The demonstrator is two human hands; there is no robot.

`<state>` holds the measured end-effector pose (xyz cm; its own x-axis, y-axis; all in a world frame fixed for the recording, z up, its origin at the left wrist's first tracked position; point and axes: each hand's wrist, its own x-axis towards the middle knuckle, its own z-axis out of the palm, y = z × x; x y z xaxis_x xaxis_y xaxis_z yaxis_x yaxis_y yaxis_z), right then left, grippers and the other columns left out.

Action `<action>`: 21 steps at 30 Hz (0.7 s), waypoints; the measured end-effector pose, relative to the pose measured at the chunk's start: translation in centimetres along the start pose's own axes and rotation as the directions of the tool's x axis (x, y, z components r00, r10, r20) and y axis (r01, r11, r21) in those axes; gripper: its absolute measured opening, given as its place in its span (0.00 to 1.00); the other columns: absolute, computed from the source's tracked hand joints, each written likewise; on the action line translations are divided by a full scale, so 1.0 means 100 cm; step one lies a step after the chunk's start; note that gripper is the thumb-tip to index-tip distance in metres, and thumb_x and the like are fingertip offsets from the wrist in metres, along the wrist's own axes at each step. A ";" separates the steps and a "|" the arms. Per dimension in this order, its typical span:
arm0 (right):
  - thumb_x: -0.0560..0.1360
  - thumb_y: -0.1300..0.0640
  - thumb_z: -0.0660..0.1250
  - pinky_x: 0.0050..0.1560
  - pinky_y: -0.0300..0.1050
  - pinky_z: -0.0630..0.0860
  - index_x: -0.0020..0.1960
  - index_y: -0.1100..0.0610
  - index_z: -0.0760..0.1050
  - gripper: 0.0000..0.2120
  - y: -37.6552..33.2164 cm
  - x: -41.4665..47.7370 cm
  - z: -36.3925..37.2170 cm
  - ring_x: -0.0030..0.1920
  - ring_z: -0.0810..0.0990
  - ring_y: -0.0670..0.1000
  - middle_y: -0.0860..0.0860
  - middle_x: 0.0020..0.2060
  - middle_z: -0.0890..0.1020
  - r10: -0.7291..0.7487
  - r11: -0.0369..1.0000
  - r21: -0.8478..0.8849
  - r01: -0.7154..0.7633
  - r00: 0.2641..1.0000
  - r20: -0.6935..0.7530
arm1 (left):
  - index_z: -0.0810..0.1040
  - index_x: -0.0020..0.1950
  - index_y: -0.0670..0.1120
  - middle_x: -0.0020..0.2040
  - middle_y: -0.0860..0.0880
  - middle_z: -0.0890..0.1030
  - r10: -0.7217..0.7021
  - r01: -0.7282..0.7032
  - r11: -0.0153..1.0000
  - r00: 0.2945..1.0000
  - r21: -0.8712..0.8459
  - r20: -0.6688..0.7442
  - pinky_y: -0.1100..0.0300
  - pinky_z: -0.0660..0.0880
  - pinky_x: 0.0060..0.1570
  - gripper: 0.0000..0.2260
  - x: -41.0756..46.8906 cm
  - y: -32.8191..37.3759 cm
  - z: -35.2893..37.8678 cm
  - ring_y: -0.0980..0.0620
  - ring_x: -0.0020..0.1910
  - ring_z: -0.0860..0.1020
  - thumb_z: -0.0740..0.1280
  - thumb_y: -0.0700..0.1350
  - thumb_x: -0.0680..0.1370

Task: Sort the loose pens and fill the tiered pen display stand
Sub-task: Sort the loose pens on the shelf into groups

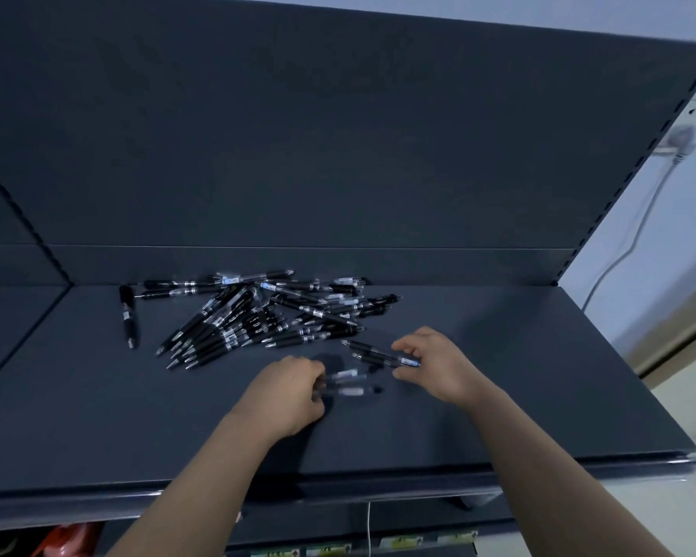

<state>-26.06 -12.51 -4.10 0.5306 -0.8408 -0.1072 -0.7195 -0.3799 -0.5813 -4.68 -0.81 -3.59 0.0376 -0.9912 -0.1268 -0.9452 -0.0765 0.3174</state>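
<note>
Risk first: round pens could roll off the dark shelf (499, 396) front edge if nudged. Left hand (290, 396), at 6 o'clock of the pen pile (258, 311), is curled closed around two blurred pens (348, 383). Right hand (430, 363), at 4 o'clock, pinches one pen (386, 359) between thumb and fingers. No display stand is visible.

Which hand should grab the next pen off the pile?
Probably the left hand: the pile lies up and to its side. Both hands already hold pens; the right hand sits past the pile's right edge.
</note>
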 end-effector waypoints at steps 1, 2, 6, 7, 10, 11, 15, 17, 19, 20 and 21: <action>0.73 0.56 0.73 0.59 0.43 0.73 0.58 0.53 0.79 0.14 -0.005 0.003 0.004 0.52 0.73 0.46 0.46 0.49 0.73 -0.021 1.000 -0.015 0.021 1.000 0.003 | 0.74 0.45 0.50 0.45 0.53 0.76 0.001 -0.001 1.000 1.000 -0.001 0.001 0.61 0.70 0.40 0.02 0.000 -0.003 0.000 0.53 0.44 0.73 0.66 0.45 0.73; 0.74 0.57 0.72 0.58 0.44 0.74 0.56 0.52 0.79 0.11 -0.009 0.005 0.007 0.50 0.74 0.46 0.45 0.47 0.73 -0.031 0.999 -0.038 0.031 0.999 0.010 | 0.74 0.47 0.49 0.46 0.53 0.76 0.003 -0.003 1.000 1.000 -0.014 0.000 0.61 0.69 0.41 0.02 0.000 -0.006 0.001 0.53 0.45 0.73 0.65 0.45 0.75; 0.75 0.56 0.66 0.50 0.41 0.71 0.54 0.53 0.73 0.08 -0.015 0.004 0.003 0.50 0.73 0.48 0.45 0.48 0.72 0.009 0.979 -0.205 0.008 0.997 0.081 | 0.68 0.48 0.48 0.45 0.48 0.76 -0.031 0.030 0.998 0.999 -0.047 -0.025 0.55 0.68 0.39 0.05 0.000 -0.019 0.002 0.47 0.43 0.74 0.58 0.48 0.81; 0.75 0.56 0.64 0.48 0.41 0.69 0.54 0.54 0.72 0.08 -0.015 0.002 0.002 0.50 0.72 0.49 0.46 0.47 0.72 0.015 0.968 -0.249 0.009 0.995 0.095 | 0.66 0.46 0.48 0.43 0.48 0.76 -0.045 0.044 0.997 0.999 -0.061 -0.025 0.54 0.68 0.39 0.07 -0.001 -0.023 0.002 0.47 0.42 0.74 0.57 0.50 0.82; 0.78 0.57 0.59 0.47 0.43 0.65 0.52 0.55 0.67 0.04 -0.011 0.003 0.003 0.50 0.72 0.52 0.48 0.46 0.71 0.008 0.940 -0.339 0.037 0.992 0.129 | 0.64 0.41 0.50 0.38 0.50 0.75 -0.081 0.074 0.984 0.996 -0.161 -0.041 0.53 0.70 0.39 0.13 -0.003 -0.034 0.001 0.48 0.39 0.74 0.54 0.54 0.82; 0.79 0.56 0.58 0.46 0.45 0.67 0.50 0.54 0.66 0.02 -0.011 0.005 0.002 0.48 0.73 0.53 0.48 0.45 0.71 0.021 0.949 -0.315 0.021 0.991 0.130 | 0.64 0.41 0.50 0.37 0.50 0.75 -0.093 0.081 0.977 0.994 -0.197 -0.054 0.53 0.70 0.39 0.14 -0.003 -0.038 -0.001 0.50 0.38 0.74 0.53 0.55 0.82; 0.82 0.55 0.56 0.36 0.46 0.67 0.44 0.56 0.65 0.09 -0.018 0.019 -0.002 0.36 0.72 0.52 0.51 0.37 0.73 0.066 0.997 -0.036 -0.065 0.997 0.033 | 0.69 0.43 0.49 0.36 0.50 0.75 -0.117 0.073 0.959 0.982 -0.274 -0.148 0.53 0.71 0.38 0.13 0.004 -0.057 -0.016 0.50 0.36 0.74 0.54 0.53 0.82; 0.81 0.57 0.57 0.32 0.42 0.64 0.42 0.56 0.65 0.09 -0.026 0.032 -0.003 0.34 0.70 0.50 0.52 0.37 0.73 0.077 0.997 0.005 -0.077 0.996 -0.045 | 0.71 0.43 0.45 0.35 0.49 0.76 -0.134 0.067 0.952 0.969 -0.300 -0.210 0.52 0.72 0.39 0.12 0.012 -0.068 -0.025 0.48 0.36 0.75 0.57 0.50 0.82; 0.79 0.60 0.58 0.35 0.43 0.63 0.37 0.52 0.63 0.12 -0.033 0.048 -0.002 0.35 0.68 0.49 0.52 0.39 0.71 0.062 0.998 -0.010 -0.064 0.992 -0.108 | 0.72 0.43 0.43 0.35 0.47 0.76 -0.167 0.074 0.939 0.952 -0.335 -0.255 0.51 0.72 0.39 0.11 0.022 -0.077 -0.035 0.47 0.36 0.75 0.59 0.48 0.81; 0.78 0.61 0.58 0.38 0.44 0.65 0.36 0.51 0.61 0.14 -0.038 0.055 -0.001 0.37 0.69 0.50 0.52 0.39 0.70 0.048 0.999 -0.010 -0.049 0.991 -0.124 | 0.72 0.44 0.43 0.35 0.47 0.76 -0.185 0.086 0.936 0.945 -0.341 -0.269 0.50 0.72 0.40 0.10 0.026 -0.082 -0.040 0.46 0.37 0.75 0.60 0.47 0.81; 0.78 0.62 0.59 0.41 0.45 0.67 0.35 0.51 0.62 0.14 -0.042 0.061 -0.001 0.40 0.71 0.51 0.52 0.41 0.70 0.034 0.999 -0.010 -0.035 0.991 -0.128 | 0.71 0.44 0.43 0.36 0.47 0.76 -0.205 0.104 0.935 0.939 -0.340 -0.277 0.50 0.72 0.39 0.10 0.031 -0.086 -0.044 0.46 0.37 0.75 0.59 0.47 0.81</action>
<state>-19.78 -16.09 -2.25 0.4442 -0.8957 -0.0225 -0.7421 -0.3537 -0.5693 5.00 -3.69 -2.58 0.3188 -0.9448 0.0760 -0.7696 -0.2112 0.6026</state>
